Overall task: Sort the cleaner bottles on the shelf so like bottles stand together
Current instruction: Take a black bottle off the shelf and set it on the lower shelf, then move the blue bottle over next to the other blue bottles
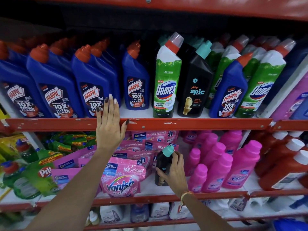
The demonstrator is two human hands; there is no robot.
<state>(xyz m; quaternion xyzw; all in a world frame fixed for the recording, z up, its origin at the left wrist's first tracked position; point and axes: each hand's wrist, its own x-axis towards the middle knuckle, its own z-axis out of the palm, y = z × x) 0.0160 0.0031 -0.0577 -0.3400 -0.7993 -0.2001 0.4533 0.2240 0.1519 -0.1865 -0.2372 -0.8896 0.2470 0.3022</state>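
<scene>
Black plastic with a teal cap marked the small bottle (164, 165) gripped in the right hand (173, 174), low and near at about five o'clock, in front of the pink Vanish pouches (123, 177) on the lower shelf. Whether its base rested on that shelf or hung just above it could not be told. Higher, at about nine o'clock from the bottle, the left hand (109, 129) was laid open and flat, holding nothing, across the red shelf rail (183, 123), its fingertips touching the nearest blue Harpic bottle (94, 87).

On the upper shelf beyond, a row of like blue bottles was seen at ten o'clock, with a smaller Harpic bottle (135, 80) set back at twelve. A green Domex bottle (166, 75) and a black Spic bottle (195, 80) stood side by side at one o'clock, and a stray Harpic bottle (228, 89) was lodged among green ones at two o'clock.

A slip was judged possible, since the held bottle was pinched high, near its neck. Neighbours could be toppled if it were pushed into the crowded row.

Rear ranks were lost in shadow, and the held bottle's label was partly hidden.
</scene>
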